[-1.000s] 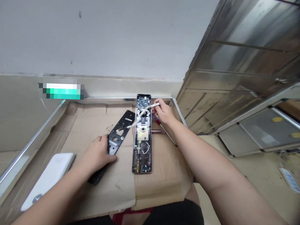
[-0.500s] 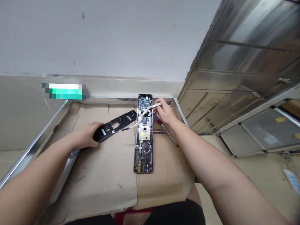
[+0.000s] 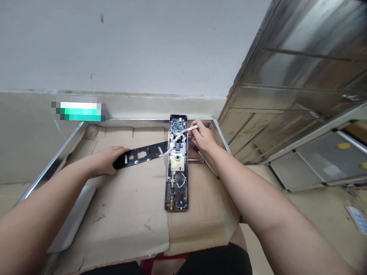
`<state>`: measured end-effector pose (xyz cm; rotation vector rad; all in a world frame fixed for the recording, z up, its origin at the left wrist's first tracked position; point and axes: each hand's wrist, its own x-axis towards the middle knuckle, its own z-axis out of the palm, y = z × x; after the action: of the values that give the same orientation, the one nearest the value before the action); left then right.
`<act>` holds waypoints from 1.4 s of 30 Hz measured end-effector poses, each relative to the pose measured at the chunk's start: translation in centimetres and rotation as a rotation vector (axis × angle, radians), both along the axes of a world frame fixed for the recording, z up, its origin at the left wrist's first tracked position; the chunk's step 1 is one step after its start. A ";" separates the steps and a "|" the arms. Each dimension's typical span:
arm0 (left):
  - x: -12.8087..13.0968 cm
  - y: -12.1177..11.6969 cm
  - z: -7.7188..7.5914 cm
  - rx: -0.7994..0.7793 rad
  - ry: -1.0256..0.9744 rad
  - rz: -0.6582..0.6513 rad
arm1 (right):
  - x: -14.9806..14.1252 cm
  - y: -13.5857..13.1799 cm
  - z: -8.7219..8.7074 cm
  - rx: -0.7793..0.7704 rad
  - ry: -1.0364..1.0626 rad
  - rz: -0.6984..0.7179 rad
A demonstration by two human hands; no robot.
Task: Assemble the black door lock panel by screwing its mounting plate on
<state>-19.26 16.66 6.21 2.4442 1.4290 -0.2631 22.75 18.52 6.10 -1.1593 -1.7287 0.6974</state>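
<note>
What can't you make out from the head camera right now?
In the head view:
Red-handled screwdriver: the right hand hides its handle end.
Flat white slab: the left forearm hides part of it.
Black perforated metal plate: the left hand covers part of it.
Green circuit board: markings too small to read.
Blue-and-white strip on the floor: too small and blurred to identify.

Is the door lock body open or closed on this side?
Open: the door lock shows its circuit board and wires, with no cover on.
</note>
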 end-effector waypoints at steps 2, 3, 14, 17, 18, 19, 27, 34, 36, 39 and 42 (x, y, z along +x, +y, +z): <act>0.1 0.0 0.1 -0.013 -0.009 0.004 | 0.0 0.0 0.0 0.000 0.001 0.000; 0.2 0.0 0.1 -0.015 -0.012 0.003 | 0.0 0.0 0.0 0.000 0.002 0.001; -0.2 0.3 -0.4 -0.040 0.054 0.049 | 0.0 -0.1 0.0 -0.003 0.010 0.000; 0.1 0.5 -0.2 -0.052 0.058 0.071 | 0.0 0.0 0.0 -0.001 0.010 -0.001; 0.2 0.5 -0.2 -0.050 0.044 0.076 | 0.0 0.0 0.0 0.000 0.009 0.001; 0.3 0.4 -0.2 -0.044 0.031 0.082 | 0.0 0.0 0.0 0.001 0.009 0.005; 1.3 -0.1 -0.1 0.000 0.056 0.067 | 0.0 0.1 -0.2 0.006 -0.010 0.012; 2.6 -0.2 0.3 0.043 0.148 0.192 | 0.0 0.0 0.2 0.110 -0.063 -0.009; 4.5 -0.7 0.8 0.154 0.103 0.289 | -0.2 0.0 0.4 0.157 -0.077 -0.025; 9.4 -2.1 1.1 0.208 -0.378 0.275 | -0.4 0.0 0.5 0.204 -0.107 -0.025; 15.2 -3.3 -0.4 0.276 -0.732 0.394 | -0.5 -0.1 0.5 0.220 -0.144 -0.010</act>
<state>-4.02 13.41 5.83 2.0177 1.5859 0.8681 22.25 18.45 6.56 -1.0852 -1.8659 0.4132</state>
